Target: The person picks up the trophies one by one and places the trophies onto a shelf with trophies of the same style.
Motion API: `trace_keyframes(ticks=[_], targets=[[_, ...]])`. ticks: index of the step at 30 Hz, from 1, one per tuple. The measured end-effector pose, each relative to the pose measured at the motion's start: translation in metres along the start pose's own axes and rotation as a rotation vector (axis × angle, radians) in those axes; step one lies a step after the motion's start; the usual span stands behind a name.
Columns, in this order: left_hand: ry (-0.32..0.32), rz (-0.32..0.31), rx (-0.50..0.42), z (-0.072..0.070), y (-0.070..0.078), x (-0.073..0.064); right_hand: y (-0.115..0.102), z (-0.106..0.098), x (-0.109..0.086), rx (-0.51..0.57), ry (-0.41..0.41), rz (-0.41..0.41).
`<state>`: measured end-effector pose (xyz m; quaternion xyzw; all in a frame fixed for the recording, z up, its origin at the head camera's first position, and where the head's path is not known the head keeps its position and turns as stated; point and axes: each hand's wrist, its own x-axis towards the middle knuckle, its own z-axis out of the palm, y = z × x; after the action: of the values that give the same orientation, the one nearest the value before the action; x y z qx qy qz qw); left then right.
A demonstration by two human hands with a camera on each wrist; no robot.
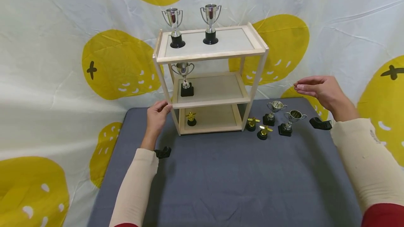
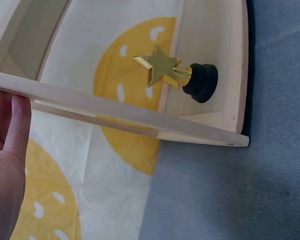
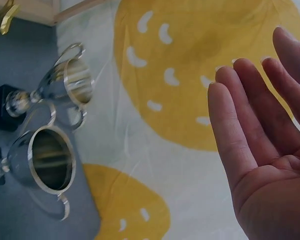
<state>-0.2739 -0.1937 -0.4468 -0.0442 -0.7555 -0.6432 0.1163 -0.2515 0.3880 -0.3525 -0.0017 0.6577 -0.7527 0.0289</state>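
My left hand [image 1: 157,115] touches the left front post [image 2: 115,112] of a pale wooden three-tier shelf [image 1: 205,58], fingertips against the post's outer side. My right hand [image 1: 322,88] is in the air right of the shelf with nothing in it; its fingers are loosely bent in the right wrist view. Below it on the table stand two silver cup trophies, one rear [image 1: 276,107] and one front [image 1: 293,117]. Two gold star trophies [image 1: 251,124] [image 1: 263,132] stand beside the shelf's right foot. A third star trophy [image 2: 162,67] is on the bottom tier.
On the top tier are two silver cups on round black bases, left [image 1: 177,39] and middle [image 1: 210,35]. Another silver cup [image 1: 186,86] occupies the middle tier's left side. Grey cloth [image 1: 221,174] covers the table; a yellow-patterned white curtain [image 1: 56,45] hangs behind.
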Motion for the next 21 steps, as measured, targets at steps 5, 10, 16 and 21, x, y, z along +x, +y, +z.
trace_keyframes(ticks=[5,10,16,21], targets=[[0.004,-0.004,-0.01,0.0,0.0,0.0,0.012,-0.011,-0.006,-0.082,0.041,0.031],[0.001,0.005,-0.024,0.0,0.0,0.0,0.024,-0.022,-0.013,-0.122,0.064,0.062],[0.001,0.008,-0.011,0.001,0.0,-0.001,0.041,-0.034,-0.021,-0.249,0.096,0.089],[-0.002,0.008,-0.014,0.001,0.0,-0.002,0.059,-0.043,-0.026,-0.58,0.156,0.094]])
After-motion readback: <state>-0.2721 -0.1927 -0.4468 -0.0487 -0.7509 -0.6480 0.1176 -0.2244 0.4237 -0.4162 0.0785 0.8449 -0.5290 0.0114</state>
